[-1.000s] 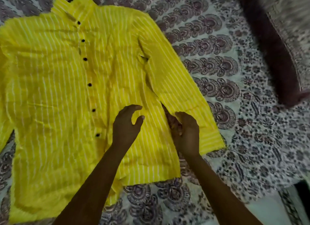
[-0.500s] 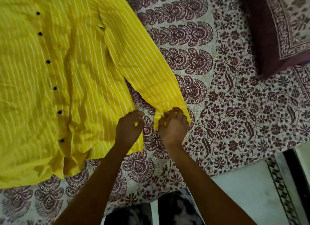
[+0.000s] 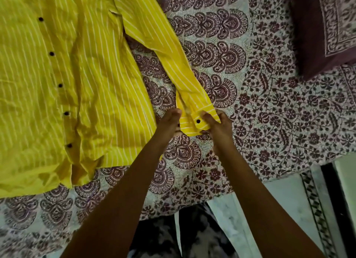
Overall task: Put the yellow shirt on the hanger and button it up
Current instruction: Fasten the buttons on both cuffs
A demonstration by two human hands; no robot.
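Both hands, left hand (image 3: 169,123) and right hand (image 3: 217,126), pinch the cuff of the yellow white-striped cotton shirt (image 3: 86,74); keep the cuff taut around its 1 dark button (image 3: 198,121).

**Hands move from the shirt's hem to its cuff**

A second ago both hands lay on the lower front of the yellow shirt (image 3: 81,80). Now the left hand (image 3: 169,123) and right hand (image 3: 217,126) pinch the sleeve cuff (image 3: 194,121) from either side, lifted slightly off the bed (image 3: 260,113), its dark button (image 3: 198,121) turned into sight. The sleeve, flat before, is bunched narrow near the cuff.
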